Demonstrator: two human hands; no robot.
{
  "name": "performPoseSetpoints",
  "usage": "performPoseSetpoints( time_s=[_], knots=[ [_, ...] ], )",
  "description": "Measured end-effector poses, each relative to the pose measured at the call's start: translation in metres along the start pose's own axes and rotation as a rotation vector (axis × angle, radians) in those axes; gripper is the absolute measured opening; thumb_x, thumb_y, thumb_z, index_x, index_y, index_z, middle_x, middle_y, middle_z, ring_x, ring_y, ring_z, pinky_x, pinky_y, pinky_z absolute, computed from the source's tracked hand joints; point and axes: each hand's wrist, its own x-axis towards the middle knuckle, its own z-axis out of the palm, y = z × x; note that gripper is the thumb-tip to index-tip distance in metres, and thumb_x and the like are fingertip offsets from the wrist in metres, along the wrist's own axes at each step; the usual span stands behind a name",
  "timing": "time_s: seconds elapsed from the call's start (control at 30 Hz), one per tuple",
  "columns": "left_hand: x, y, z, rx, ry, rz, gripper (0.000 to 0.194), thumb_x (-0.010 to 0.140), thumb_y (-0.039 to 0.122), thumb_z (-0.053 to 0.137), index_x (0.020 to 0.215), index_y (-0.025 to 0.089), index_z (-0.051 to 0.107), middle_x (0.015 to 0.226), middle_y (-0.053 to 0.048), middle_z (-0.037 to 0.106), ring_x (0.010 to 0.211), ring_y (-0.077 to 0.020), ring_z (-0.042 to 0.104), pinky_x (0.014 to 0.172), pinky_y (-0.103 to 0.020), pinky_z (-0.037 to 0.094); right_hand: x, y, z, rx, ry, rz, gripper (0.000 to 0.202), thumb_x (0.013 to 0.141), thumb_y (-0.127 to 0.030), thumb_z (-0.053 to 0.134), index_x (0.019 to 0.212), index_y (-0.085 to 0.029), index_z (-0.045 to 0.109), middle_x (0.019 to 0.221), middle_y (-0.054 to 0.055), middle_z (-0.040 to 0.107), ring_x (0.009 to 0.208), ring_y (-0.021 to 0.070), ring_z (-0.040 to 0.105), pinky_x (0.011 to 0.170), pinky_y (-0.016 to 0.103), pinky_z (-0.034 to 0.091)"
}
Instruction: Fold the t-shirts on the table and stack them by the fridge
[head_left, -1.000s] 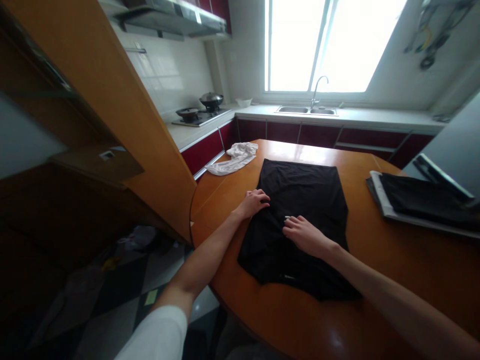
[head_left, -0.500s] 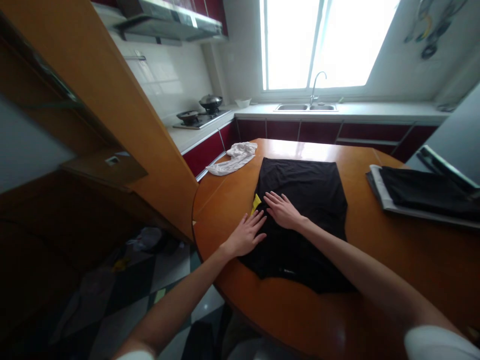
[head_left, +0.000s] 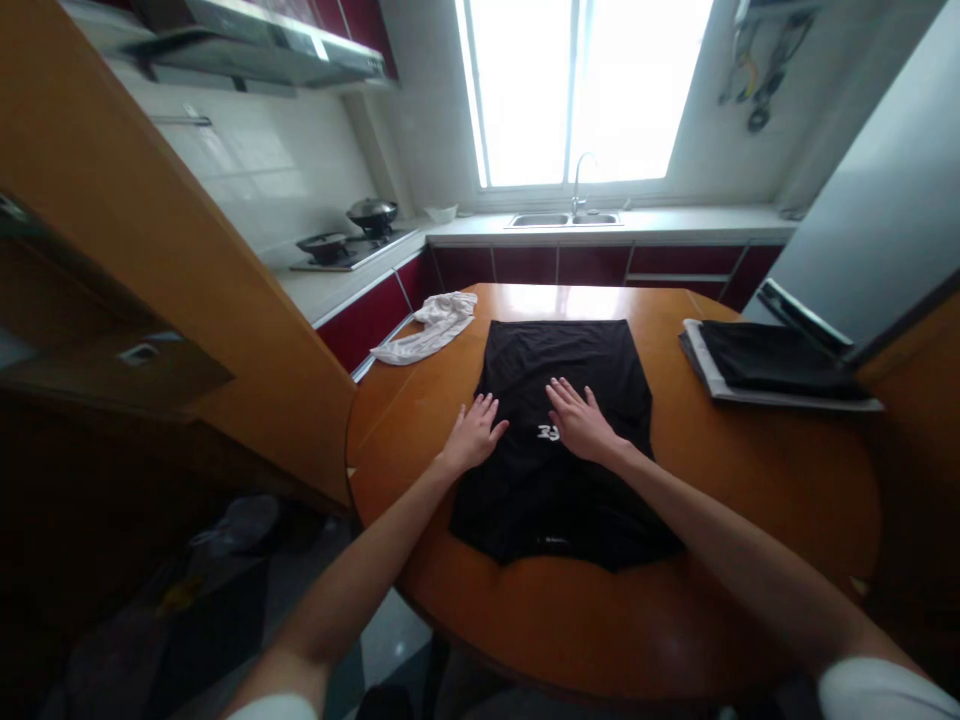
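Note:
A black garment [head_left: 555, 500] lies spread flat on the round wooden table [head_left: 757, 480], with white lettering near its middle and a small mark by its lower edge. My left hand [head_left: 474, 434] rests with fingers spread on the garment's left edge. On the middle of the cloth, beside the white lettering and partly over it, my right hand [head_left: 583, 420] lies flat, its fingers stretched out. Neither hand holds anything.
A crumpled white cloth [head_left: 431, 328] lies at the table's far left. Folded black and grey clothes [head_left: 780, 365] are stacked at the right. Beyond the table are a counter with a sink [head_left: 566, 219], and a stove with a lidded wok [head_left: 372, 214].
The view has turned to the right. My right hand has moved away from my left toward the garment's middle. White lettering now shows, and the yellow patch at the left edge is gone from sight.

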Motion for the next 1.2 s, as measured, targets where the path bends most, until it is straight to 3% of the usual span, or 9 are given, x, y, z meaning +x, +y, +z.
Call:
performPoseSetpoints(
  time_s=[0.1, 0.2, 0.33, 0.53, 0.67, 0.9, 1.03, 1.13, 1.2],
  knots=[
    [0.002, 0.001, 0.004, 0.041, -0.011, -0.033, 0.060, 0.105, 0.047, 0.035, 0.157, 0.017, 0.036, 0.166, -0.013, 0.027, 0.155, -0.0300, 0.020, 0.123, -0.060, 0.019, -0.024, 0.039, -0.016, 0.002, 0.081, 0.216, 0.055, 0.100, -0.019, 0.031, 0.154, -0.013, 0.041, 0.164, 0.013, 0.032, 0.153, 0.0290, 0.024, 0.120, 0.062, 0.023],
    [-0.002, 0.007, 0.000, 0.061, 0.120, 0.014, 0.059, 0.105, 0.044, 0.035, 0.156, 0.016, 0.037, 0.165, -0.013, 0.029, 0.155, -0.0297, 0.021, 0.124, -0.058, 0.020, -0.047, 0.061, -0.022, 0.010, 0.157, 0.345, 0.056, 0.096, -0.013, 0.029, 0.149, -0.008, 0.046, 0.160, 0.015, 0.039, 0.151, 0.0282, 0.030, 0.120, 0.056, 0.027],
    [-0.007, 0.016, 0.005, 0.018, 0.146, 0.157, 0.059, 0.105, 0.046, 0.035, 0.156, 0.017, 0.038, 0.164, -0.012, 0.033, 0.154, -0.0295, 0.024, 0.123, -0.053, 0.025, -0.065, 0.056, -0.011, -0.003, 0.155, 0.288, 0.056, 0.096, -0.014, 0.029, 0.149, -0.007, 0.047, 0.160, 0.013, 0.040, 0.151, 0.0236, 0.030, 0.123, 0.046, 0.026],
    [-0.017, 0.015, 0.015, 0.028, 0.057, 0.213, 0.065, 0.101, 0.057, 0.044, 0.157, 0.025, 0.038, 0.166, -0.011, 0.026, 0.154, -0.0363, 0.018, 0.122, -0.059, 0.023, -0.070, 0.046, 0.009, -0.119, 0.034, 0.314, 0.063, 0.103, -0.041, 0.034, 0.155, -0.005, 0.037, 0.164, 0.019, 0.030, 0.154, 0.0299, 0.022, 0.123, 0.053, 0.020],
    [-0.025, 0.015, 0.008, 0.050, 0.089, 0.305, 0.065, 0.101, 0.057, 0.044, 0.158, 0.027, 0.034, 0.168, -0.009, 0.021, 0.156, -0.0328, 0.013, 0.124, -0.057, 0.019, -0.070, 0.050, 0.011, -0.137, 0.010, 0.322, 0.063, 0.104, -0.043, 0.032, 0.156, -0.007, 0.036, 0.165, 0.017, 0.027, 0.154, 0.0283, 0.020, 0.124, 0.052, 0.018],
    [-0.026, 0.012, 0.014, 0.031, -0.009, 0.344, 0.066, 0.098, 0.059, 0.048, 0.157, 0.034, 0.035, 0.169, -0.006, 0.019, 0.156, -0.0371, 0.009, 0.123, -0.061, 0.018, -0.069, 0.047, 0.010, -0.121, 0.027, 0.327, 0.062, 0.104, -0.042, 0.035, 0.155, -0.008, 0.038, 0.164, 0.017, 0.029, 0.154, 0.0293, 0.022, 0.123, 0.053, 0.018],
    [-0.033, 0.017, -0.006, -0.097, 0.026, 0.409, 0.060, 0.102, 0.049, 0.047, 0.158, 0.031, 0.034, 0.168, -0.008, 0.024, 0.155, -0.0320, 0.015, 0.124, -0.057, 0.020, -0.077, 0.043, -0.008, -0.040, 0.155, 0.270, 0.055, 0.104, -0.039, 0.039, 0.152, -0.014, 0.044, 0.162, 0.016, 0.035, 0.153, 0.0312, 0.025, 0.121, 0.060, 0.020],
    [-0.055, 0.014, -0.033, -0.233, -0.016, 0.483, 0.049, 0.102, 0.041, 0.052, 0.149, 0.031, 0.050, 0.152, -0.009, 0.047, 0.143, -0.0257, 0.040, 0.119, -0.045, 0.036, -0.103, 0.043, -0.029, 0.081, 0.246, 0.104, 0.039, 0.102, -0.035, 0.046, 0.135, -0.021, 0.063, 0.148, 0.013, 0.053, 0.141, 0.0280, 0.043, 0.117, 0.051, 0.035],
    [-0.077, 0.006, -0.049, -0.272, -0.107, 0.523, 0.040, 0.098, 0.040, 0.061, 0.137, 0.033, 0.062, 0.134, -0.007, 0.059, 0.126, -0.0227, 0.054, 0.110, -0.039, 0.046, -0.129, 0.043, -0.042, 0.161, 0.222, -0.005, 0.030, 0.100, -0.033, 0.051, 0.121, -0.025, 0.070, 0.132, 0.011, 0.061, 0.124, 0.0252, 0.056, 0.107, 0.044, 0.046]
  ],
)
